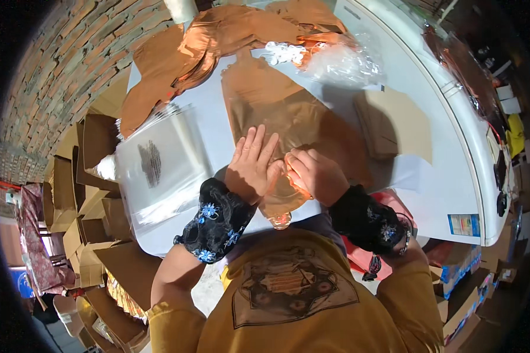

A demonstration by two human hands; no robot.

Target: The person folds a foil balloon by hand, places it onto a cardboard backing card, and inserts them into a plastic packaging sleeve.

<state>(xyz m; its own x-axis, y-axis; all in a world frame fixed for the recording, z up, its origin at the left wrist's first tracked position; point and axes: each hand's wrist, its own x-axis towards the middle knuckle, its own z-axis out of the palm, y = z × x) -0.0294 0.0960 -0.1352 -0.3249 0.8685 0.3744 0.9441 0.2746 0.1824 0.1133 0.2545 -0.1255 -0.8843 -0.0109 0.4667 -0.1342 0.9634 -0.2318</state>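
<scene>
A flat, shiny orange foil sheet (pixel 266 94), which looks like an uninflated foil balloon, lies across the middle of the table with its near end at the front edge. My left hand (pixel 252 163) presses flat on it, palm down and fingers apart. Just to the right, my right hand (pixel 321 176) is closed, its fingertips pinching a bunched bright-orange fold of the foil. The two hands nearly meet at the thumbs. What lies under the right fingers is partly hidden.
Clear plastic bags (pixel 176 141) lie stacked at left. More orange foil (pixel 229 29) is heaped at the back beside small white pieces (pixel 284 53) and a crumpled clear bag (pixel 350 62). Brown cardboard sheets (pixel 403 120) rest at right. Open cardboard boxes (pixel 103 144) crowd the table's left side.
</scene>
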